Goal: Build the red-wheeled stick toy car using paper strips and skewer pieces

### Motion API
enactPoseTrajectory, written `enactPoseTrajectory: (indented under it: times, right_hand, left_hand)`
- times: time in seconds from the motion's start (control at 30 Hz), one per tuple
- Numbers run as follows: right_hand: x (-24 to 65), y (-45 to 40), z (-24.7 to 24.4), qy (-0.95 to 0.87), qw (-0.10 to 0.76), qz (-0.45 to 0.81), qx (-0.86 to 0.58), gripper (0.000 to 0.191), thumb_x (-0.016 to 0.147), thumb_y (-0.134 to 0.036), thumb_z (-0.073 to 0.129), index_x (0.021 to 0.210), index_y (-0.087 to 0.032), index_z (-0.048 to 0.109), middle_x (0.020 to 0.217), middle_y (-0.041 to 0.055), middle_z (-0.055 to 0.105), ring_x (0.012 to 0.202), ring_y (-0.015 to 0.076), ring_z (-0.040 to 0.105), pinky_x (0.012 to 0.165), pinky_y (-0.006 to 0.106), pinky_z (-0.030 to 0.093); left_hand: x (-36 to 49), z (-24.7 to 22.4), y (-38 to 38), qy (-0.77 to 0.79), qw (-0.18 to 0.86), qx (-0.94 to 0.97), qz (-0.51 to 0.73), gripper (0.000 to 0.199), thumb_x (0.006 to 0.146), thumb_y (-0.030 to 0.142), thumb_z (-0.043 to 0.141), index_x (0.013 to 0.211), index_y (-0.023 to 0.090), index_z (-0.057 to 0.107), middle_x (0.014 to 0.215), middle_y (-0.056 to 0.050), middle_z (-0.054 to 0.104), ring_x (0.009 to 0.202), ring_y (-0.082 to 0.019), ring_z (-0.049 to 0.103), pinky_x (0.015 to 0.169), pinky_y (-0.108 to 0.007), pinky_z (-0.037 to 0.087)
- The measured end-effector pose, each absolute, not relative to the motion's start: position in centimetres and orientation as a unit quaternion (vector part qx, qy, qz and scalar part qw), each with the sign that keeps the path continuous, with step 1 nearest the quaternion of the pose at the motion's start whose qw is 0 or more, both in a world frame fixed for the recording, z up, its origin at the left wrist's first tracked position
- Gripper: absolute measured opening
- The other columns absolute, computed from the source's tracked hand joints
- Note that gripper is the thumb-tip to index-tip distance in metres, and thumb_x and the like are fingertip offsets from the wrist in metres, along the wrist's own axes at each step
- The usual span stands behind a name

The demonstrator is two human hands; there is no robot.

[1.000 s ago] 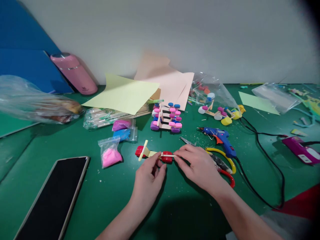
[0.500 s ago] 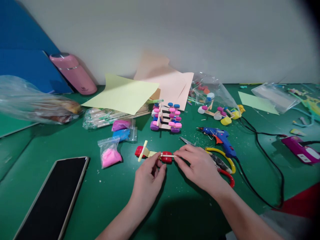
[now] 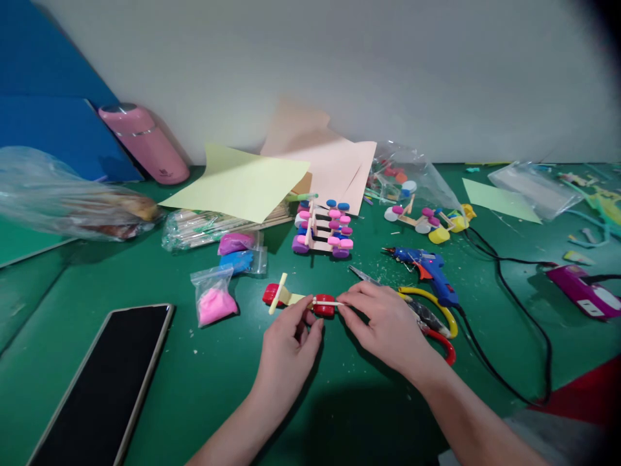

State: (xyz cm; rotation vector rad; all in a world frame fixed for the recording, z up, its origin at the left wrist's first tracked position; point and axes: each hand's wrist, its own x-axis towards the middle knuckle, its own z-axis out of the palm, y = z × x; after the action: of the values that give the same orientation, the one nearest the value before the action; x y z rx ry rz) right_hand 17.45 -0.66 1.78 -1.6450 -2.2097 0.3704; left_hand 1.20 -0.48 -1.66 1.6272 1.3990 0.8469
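Note:
A small pale-yellow stick vehicle with red wheels (image 3: 295,298) lies on the green table in the middle. My left hand (image 3: 290,346) is closed, its fingertips on the vehicle's right part, near the red wheel. A thin white stick (image 3: 330,303) lies over that wheel. Its right end is pinched by my right hand (image 3: 388,330). Fingers partly hide where the stick meets the vehicle. Just beyond stands a cluster of finished-looking stick vehicles (image 3: 323,230) with pink, blue and purple clay pieces.
Scissors (image 3: 449,317) lie partly under my right hand, with a blue glue gun (image 3: 427,268) and its cable beyond. Left are bags of clay (image 3: 216,301) and a phone (image 3: 101,388). Paper sheets (image 3: 242,178) and a pink bottle (image 3: 145,142) stand at the back.

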Motion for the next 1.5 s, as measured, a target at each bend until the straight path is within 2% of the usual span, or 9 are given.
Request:
enactPoseTrajectory:
  times: [1.17, 1.3, 1.4, 1.5]
  right_hand:
    - [17.5, -0.8, 1.6, -0.776, 0.183, 0.14, -0.588, 0.02, 0.086, -0.022, 0.044, 0.09, -0.023, 0.063, 0.085, 0.0007, 0.062, 0.078, 0.015, 0.056, 0.068, 0.028, 0.036]
    - [18.0, -1.1, 1.8, -0.767, 0.193, 0.145, -0.594, 0.02, 0.086, -0.023, 0.044, 0.091, -0.022, 0.063, 0.085, 0.0009, 0.061, 0.078, 0.0146, 0.055, 0.069, 0.028, 0.037]
    - [18.6, -1.8, 2.3, -0.757, 0.197, 0.152, -0.604, 0.019, 0.086, -0.023, 0.044, 0.092, -0.022, 0.063, 0.085, 0.0009, 0.06, 0.078, 0.0147, 0.054, 0.069, 0.028, 0.037]
    - [19.1, -2.8, 2.9, -0.751, 0.204, 0.157, -0.608, 0.019, 0.086, -0.023, 0.045, 0.091, -0.023, 0.063, 0.085, 0.0007, 0.061, 0.077, 0.0146, 0.054, 0.069, 0.028, 0.037]
  left_hand:
    - [1.2, -1.8, -0.4, 0.553, 0.427, 0.629, 0.341, 0.032, 0.075, 0.024, 0.049, 0.103, 0.009, 0.054, 0.07, -0.001, 0.056, 0.053, -0.01, 0.049, 0.053, -0.023, 0.042]
    - [1.0, -2.1, -0.6, 0.547, 0.435, 0.62, 0.357, 0.035, 0.076, 0.024, 0.05, 0.109, 0.011, 0.049, 0.069, 0.001, 0.054, 0.052, -0.01, 0.049, 0.052, -0.023, 0.042]
    - [0.8, -1.9, -1.5, 0.548, 0.4, 0.634, 0.372, 0.026, 0.078, 0.022, 0.05, 0.103, 0.016, 0.046, 0.067, 0.003, 0.053, 0.05, -0.009, 0.048, 0.049, -0.021, 0.042]
    - [0.8, -0.8, -2.8, 0.53, 0.282, 0.705, 0.378, 0.012, 0.077, 0.02, 0.054, 0.086, 0.018, 0.047, 0.063, 0.003, 0.053, 0.049, -0.009, 0.048, 0.046, -0.019, 0.041]
